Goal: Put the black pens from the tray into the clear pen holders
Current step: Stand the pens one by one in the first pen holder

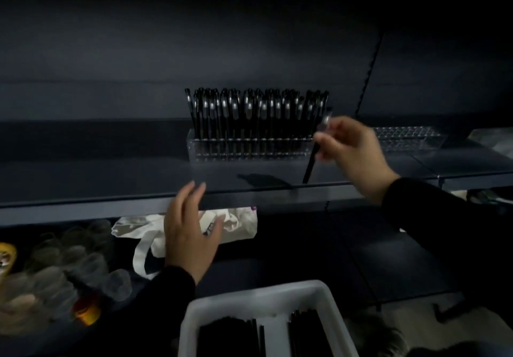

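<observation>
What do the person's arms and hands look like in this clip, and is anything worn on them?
Both arms are covered by long black sleeves that end at the wrists. The left hand and the right hand are bare: no gloves show, and no rings, watch or markings can be made out in this dim, slightly blurred head view.

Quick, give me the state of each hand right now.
Left hand: open, holding nothing.
Right hand: pinching a slim black pen.

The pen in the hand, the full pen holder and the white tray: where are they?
Pen (310,166): head view, lower black barrel below the right hand.
Full pen holder (194,145): head view, clear left wall.
White tray (261,291): head view, far rim.
</observation>
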Action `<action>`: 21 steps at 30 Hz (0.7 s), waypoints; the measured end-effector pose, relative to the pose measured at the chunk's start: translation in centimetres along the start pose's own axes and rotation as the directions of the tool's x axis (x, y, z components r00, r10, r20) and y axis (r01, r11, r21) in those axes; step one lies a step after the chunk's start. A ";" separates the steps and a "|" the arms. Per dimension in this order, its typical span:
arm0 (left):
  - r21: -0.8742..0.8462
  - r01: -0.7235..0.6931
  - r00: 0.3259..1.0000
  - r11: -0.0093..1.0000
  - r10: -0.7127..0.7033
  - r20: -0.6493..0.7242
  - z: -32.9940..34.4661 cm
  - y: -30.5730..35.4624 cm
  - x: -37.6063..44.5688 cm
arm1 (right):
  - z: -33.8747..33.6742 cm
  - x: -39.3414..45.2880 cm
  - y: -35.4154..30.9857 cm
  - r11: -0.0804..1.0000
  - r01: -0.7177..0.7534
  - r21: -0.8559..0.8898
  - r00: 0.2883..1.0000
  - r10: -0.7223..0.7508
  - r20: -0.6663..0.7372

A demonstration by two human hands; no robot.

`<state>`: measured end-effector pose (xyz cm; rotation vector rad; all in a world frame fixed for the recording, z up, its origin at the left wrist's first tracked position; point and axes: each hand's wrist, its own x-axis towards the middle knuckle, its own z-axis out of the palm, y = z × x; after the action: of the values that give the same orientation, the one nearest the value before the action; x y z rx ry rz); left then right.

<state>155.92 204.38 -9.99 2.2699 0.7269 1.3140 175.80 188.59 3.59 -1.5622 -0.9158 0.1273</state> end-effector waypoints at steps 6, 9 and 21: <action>0.123 0.279 0.937 0.952 -0.298 0.184 0.5 -0.4 11.6 | -1.5 7.7 -1.0 0.987 0.009 -0.163 0.979 -0.041 -0.198; 0.192 0.314 0.883 0.930 -0.360 0.300 1.7 -2.7 13.7 | -1.6 9.5 0.3 0.976 -0.044 -0.211 0.969 -0.009 -0.246; 0.181 0.271 0.918 0.946 -0.310 0.246 3.5 -4.6 13.5 | -0.6 10.0 5.8 0.956 -0.137 -0.261 0.987 0.110 -0.116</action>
<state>163.56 216.06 -5.37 2.2793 1.0386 0.8154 185.63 194.66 2.77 -1.8616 -0.7795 0.0128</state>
